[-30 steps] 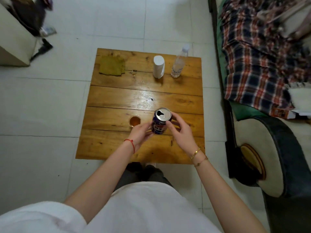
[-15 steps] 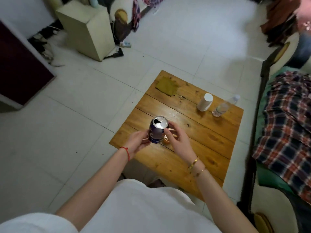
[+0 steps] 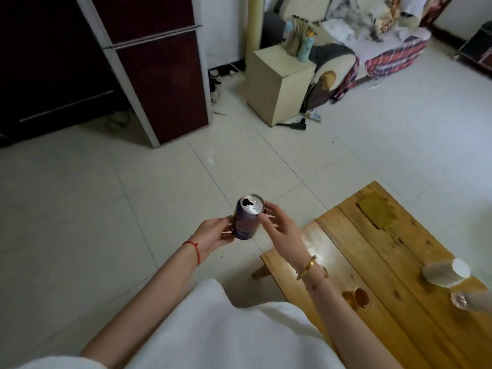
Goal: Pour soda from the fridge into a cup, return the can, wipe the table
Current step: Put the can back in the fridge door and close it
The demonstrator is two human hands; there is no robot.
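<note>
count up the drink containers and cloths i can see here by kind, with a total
soda can, gripped by the left hand, right hand fingers on its rim: 1
cup of soda on the table: 1
white paper cup stack: 1
clear water bottle: 1
green cloth: 1
total: 5

Pale glossy floor tiles (image 3: 106,198) catch soft daylight. A cream cabinet (image 3: 277,83) stands against the white wall (image 3: 223,25), beside a sofa (image 3: 343,46) draped in plaid cloth.
</note>
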